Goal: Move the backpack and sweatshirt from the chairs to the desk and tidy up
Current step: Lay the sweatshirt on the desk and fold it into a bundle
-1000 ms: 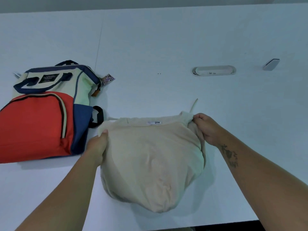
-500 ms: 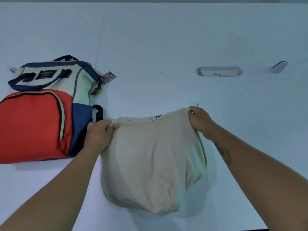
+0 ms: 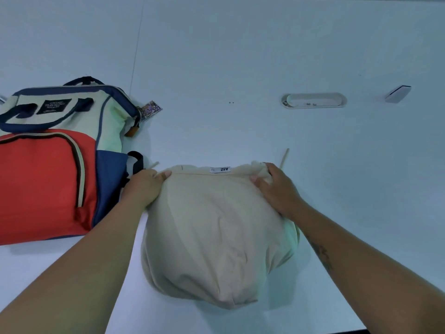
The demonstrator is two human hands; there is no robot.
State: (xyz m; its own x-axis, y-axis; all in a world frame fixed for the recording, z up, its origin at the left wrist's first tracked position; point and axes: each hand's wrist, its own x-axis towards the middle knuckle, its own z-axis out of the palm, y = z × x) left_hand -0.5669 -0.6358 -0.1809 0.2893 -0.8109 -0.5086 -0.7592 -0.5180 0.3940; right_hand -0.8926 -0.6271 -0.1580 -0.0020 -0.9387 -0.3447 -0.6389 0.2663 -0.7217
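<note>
A cream sweatshirt (image 3: 216,232) lies bunched on the white desk (image 3: 240,56) right in front of me, its neck label facing away and two drawstring ends poking out at the far corners. My left hand (image 3: 144,186) grips its far left corner. My right hand (image 3: 277,189) rests on the far right corner with the fingers curled into the cloth. A backpack (image 3: 55,169) in red, navy and cream lies flat on the desk to the left, almost touching my left hand.
A small tag (image 3: 150,109) hangs from the backpack's top right. An oval cable port (image 3: 314,100) is set in the desk beyond the sweatshirt. A small white object (image 3: 397,94) lies at the far right. The desk's near edge runs just below the sweatshirt.
Both hands have pushed the sweatshirt's top edge a little away from me and down onto the desk. The right hand's grip has loosened into a flatter press.
</note>
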